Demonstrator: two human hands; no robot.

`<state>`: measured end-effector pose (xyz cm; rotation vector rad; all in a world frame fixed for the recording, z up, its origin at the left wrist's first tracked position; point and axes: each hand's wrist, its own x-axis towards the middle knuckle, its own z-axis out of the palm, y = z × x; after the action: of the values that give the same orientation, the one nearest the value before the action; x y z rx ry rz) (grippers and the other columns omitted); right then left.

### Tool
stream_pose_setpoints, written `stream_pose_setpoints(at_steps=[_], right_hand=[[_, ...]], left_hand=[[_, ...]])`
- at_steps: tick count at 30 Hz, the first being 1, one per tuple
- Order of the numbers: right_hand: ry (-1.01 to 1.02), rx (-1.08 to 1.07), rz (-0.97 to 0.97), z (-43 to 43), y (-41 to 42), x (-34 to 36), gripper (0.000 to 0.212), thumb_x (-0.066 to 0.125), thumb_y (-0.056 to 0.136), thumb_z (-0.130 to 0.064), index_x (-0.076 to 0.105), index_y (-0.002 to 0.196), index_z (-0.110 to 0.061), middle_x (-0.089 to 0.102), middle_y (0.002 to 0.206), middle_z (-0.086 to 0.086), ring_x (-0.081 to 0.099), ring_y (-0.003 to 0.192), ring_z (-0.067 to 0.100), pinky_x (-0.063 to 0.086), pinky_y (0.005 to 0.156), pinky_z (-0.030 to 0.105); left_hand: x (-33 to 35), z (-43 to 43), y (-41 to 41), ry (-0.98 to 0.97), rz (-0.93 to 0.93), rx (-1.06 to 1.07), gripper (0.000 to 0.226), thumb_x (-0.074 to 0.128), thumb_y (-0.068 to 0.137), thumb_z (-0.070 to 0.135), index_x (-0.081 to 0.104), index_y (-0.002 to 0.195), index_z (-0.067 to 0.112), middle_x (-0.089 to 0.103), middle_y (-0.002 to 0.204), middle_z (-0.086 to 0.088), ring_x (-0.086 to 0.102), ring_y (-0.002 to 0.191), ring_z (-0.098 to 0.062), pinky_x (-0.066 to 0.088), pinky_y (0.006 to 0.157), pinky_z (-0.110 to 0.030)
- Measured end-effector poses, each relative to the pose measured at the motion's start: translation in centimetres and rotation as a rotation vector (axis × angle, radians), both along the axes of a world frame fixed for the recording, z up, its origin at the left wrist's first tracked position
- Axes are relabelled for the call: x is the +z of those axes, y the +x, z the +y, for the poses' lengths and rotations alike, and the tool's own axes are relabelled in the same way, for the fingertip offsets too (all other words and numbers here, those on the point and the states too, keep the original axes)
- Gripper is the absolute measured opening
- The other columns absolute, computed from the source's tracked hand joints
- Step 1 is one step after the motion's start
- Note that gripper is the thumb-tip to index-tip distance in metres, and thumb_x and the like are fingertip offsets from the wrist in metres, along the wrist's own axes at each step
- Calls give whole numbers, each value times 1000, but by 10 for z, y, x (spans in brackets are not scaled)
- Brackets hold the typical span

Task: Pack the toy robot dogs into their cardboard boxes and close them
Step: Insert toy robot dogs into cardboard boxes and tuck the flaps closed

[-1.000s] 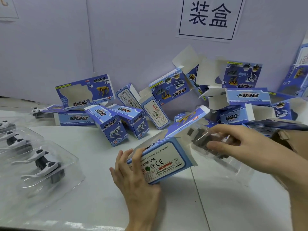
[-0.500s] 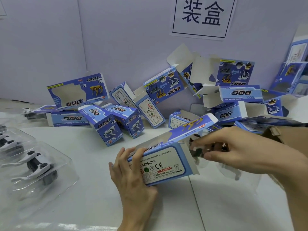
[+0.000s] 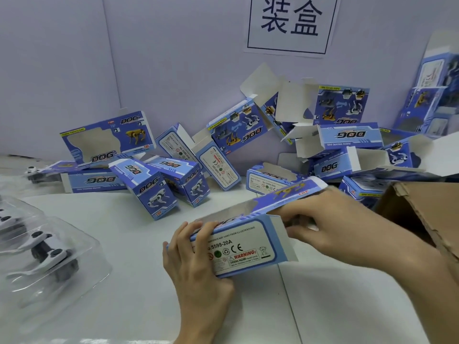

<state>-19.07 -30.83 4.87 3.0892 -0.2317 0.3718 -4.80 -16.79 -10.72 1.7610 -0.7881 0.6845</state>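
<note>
A person's view down onto a white tabletop (image 3: 124,306), where both bare hands work on one light blue, window-fronted cardboard box (image 3: 238,247) lying on its side at the centre, its printed warning panel facing the viewer. The left hand (image 3: 196,271) cups the closed end, fingers (image 3: 198,229) curled close together over the top edge and the palm behind. The right hand (image 3: 330,227) is at the open end, its fingers bunched and reaching in under the raised top flap (image 3: 298,191). The thumb meets them on a dark sliver of the toy robot dog (image 3: 295,223), which is otherwise hidden inside, so the exact hold cannot be told. A white side flap (image 3: 282,234) stands open beside it. The box looks thin, light and easily crushed, especially around its cut-out window. It is probably best held by its corners and folded edges, bracing the closed end while pushing from the open one. The toy likely sits in slippery, springy clear plastic, so a square, gentle push at its rear edge should serve. At left lie more white and black toy dogs in clear blister trays (image 3: 49,252). Behind is a jumble of matching blue boxes (image 3: 173,175), many with flaps open. A brown corrugated carton (image 3: 422,219) stands at right and a paper sign with two Chinese characters (image 3: 290,21) hangs on the wall.
</note>
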Motion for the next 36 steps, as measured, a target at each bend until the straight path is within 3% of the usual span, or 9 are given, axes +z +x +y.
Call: stream_pose_setpoints(at_steps=[3,7,10,13,18,21,25,31,36], right_hand=[[-118,18,-375,2,-6,4,23,72,81,-50,72,102,-43,70,93,-22,54,87,6,40,96,36],[296,8,-899,-11,-28,7,25,61,87,-49,67,111,-43,64,112,-27,60,106,0,50,90,25],[622,-29,-1059,-15,-30,-15,31,51,89,-56,63,114,-43,65,112,-23,59,112,2,46,103,47],[767,41,-973,-7,-22,-36,41,38,96,-59,64,120,-37,66,121,-21,58,118,5,43,102,59],[1085,188,-782,9,15,-51,32,33,107,-6,62,120,-14,66,129,-7,58,126,14,41,110,37],[788,215,-565,33,33,-74,28,49,101,-9,66,118,-23,58,136,-18,45,137,7,34,109,18],[698,251,-635,35,25,-65,33,43,100,-30,67,122,-30,56,140,-20,44,138,5,33,115,41],[194,-6,-343,26,35,-45,58,19,92,-65,50,138,-47,39,147,-33,23,142,-9,15,114,17],[88,-38,-232,26,45,-34,59,22,92,-67,49,140,-46,47,145,-26,25,132,-7,21,94,15]], left_hand=[[2,2,-1,-67,44,6,84,58,46,8,49,127,31,47,126,4,39,125,-23,32,104,-45],[-1,3,0,-103,121,11,90,74,48,-1,48,128,29,47,126,2,38,124,-22,29,100,-34],[1,2,0,-88,133,-13,96,81,45,-9,48,128,29,49,124,0,39,120,-22,27,98,-27],[2,2,-3,-85,114,-63,93,76,48,-2,47,129,34,49,123,3,39,119,-19,30,100,-31],[-6,-3,-2,-155,202,-228,91,79,54,7,44,128,45,47,122,19,43,120,-14,43,93,-22],[-13,-4,0,-221,328,-296,92,86,54,18,44,130,45,51,120,18,52,117,-15,48,91,-20],[-15,-3,4,-225,379,-322,90,87,56,21,44,133,39,56,121,8,57,114,-20,54,90,-44],[-10,-3,-2,-128,567,-609,88,91,54,37,42,125,57,63,117,16,64,108,-11,58,80,-29],[-2,-1,-7,-64,528,-533,103,81,64,47,17,145,53,44,138,29,47,127,1,47,103,-28]])
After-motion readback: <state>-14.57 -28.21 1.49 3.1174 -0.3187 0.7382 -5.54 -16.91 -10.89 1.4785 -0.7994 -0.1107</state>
